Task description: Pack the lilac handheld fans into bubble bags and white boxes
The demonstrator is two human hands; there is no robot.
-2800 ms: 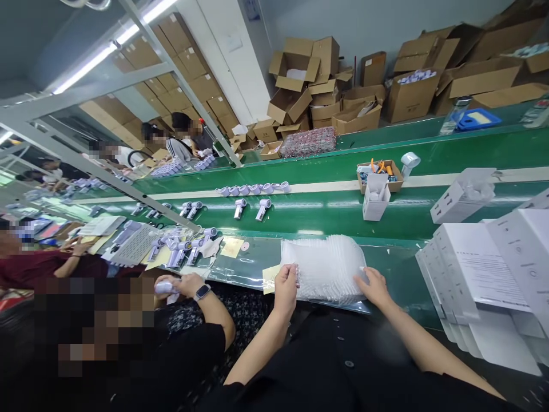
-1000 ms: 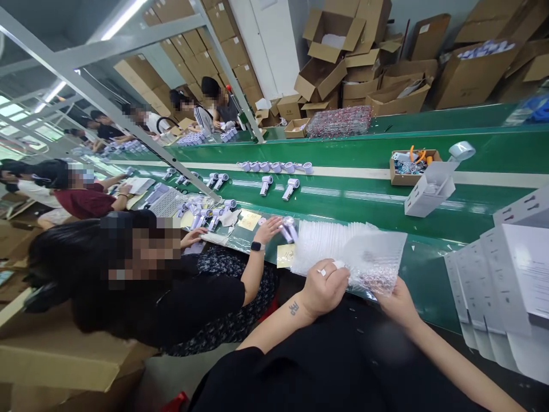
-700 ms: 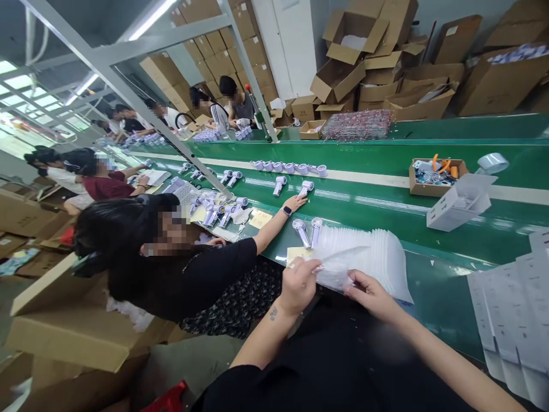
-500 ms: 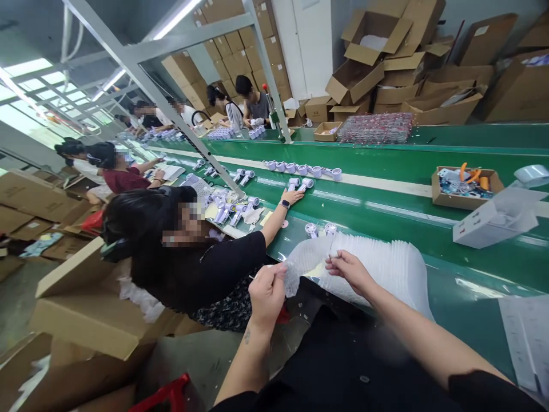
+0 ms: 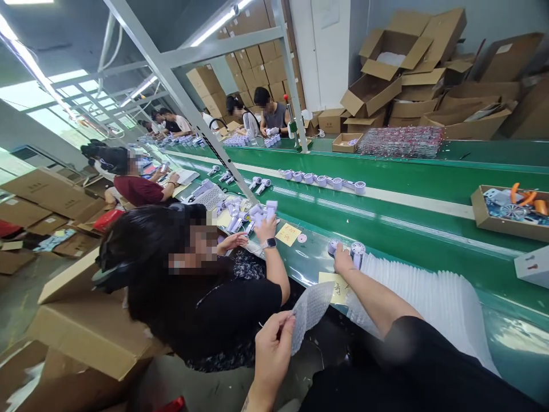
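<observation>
My left hand [image 5: 274, 346] is closed on the edge of a clear bubble wrap bag [image 5: 314, 308], which hangs out to the right above the bench edge. Reaching forward, my right hand [image 5: 344, 262] has its fingers around a pale purple handheld fan [image 5: 333, 246] on the bench; the fan's lower part is hidden by the hand. A second handheld fan [image 5: 357, 249] lies just to its right. Beside and under my right forearm spreads a long row of stacked bubble wrap bags [image 5: 429, 303]. A yellow note with writing [image 5: 328, 279] lies near the bench edge.
On my left a co-worker in black [image 5: 206, 286] lifts a purple fan. Several fans [image 5: 321, 181] line the green belt [image 5: 412, 200]. At right stand a carton of parts [image 5: 510, 214] and a white box [image 5: 532, 268]. An open carton [image 5: 86, 320] sits at lower left.
My right hand has left the bubble wrap bag and moved forward to the fan. My left hand keeps the bag, now lower. The co-worker's hand has come back from the belt with a fan.
</observation>
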